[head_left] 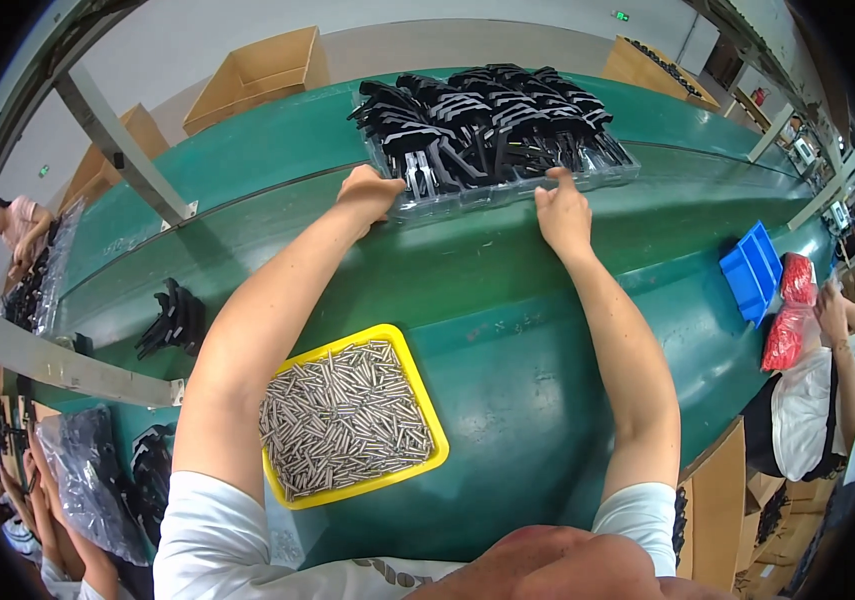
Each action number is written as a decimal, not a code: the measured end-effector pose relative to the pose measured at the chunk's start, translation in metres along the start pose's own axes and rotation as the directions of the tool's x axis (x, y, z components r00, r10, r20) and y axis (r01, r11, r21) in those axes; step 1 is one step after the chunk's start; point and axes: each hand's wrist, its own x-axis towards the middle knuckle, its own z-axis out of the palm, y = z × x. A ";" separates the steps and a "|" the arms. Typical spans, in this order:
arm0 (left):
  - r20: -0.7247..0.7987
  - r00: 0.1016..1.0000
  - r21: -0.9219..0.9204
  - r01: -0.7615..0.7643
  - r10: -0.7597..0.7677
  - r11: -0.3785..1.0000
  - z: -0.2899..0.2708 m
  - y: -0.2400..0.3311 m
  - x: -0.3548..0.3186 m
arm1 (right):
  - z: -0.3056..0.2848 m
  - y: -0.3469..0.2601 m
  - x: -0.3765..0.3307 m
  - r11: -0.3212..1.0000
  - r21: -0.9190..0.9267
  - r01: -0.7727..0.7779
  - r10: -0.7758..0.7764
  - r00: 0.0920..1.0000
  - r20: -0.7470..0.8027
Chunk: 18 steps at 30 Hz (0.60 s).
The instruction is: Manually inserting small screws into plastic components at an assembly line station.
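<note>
Both my arms reach far across the green bench to a clear plastic tray (447,206) heaped with black plastic parts (487,110). The near left corner of the tray is in the grip of my left hand (369,194), its fingers partly hidden by the wall. Further right, my right hand (564,212) pinches the near rim, fingertips over the edge. Closer to me, between my forearms, stands a yellow bin (409,350) full of small silvery metal pins (347,415).
A few black parts (175,318) lie left of my left forearm. Right are a blue bin (751,272) and red bags (789,325), near a co-worker's hand (831,310). Metal posts (127,150) rise from the bench. Cardboard boxes (259,75) stand beyond it.
</note>
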 end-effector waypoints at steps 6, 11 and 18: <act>-0.115 0.992 0.113 -0.030 0.043 0.993 0.016 0.011 0.006 | 0.027 0.010 0.011 0.982 -0.034 0.187 -0.188 0.982 -0.019; -0.251 0.954 0.092 -0.145 0.164 0.985 0.011 0.020 0.025 | 0.042 0.003 0.040 0.987 0.118 0.108 -0.109 0.994 -0.001; -0.042 0.961 -0.033 -0.275 0.273 0.961 0.029 0.042 0.029 | 0.057 0.023 0.070 0.988 0.138 0.070 -0.055 0.992 -0.111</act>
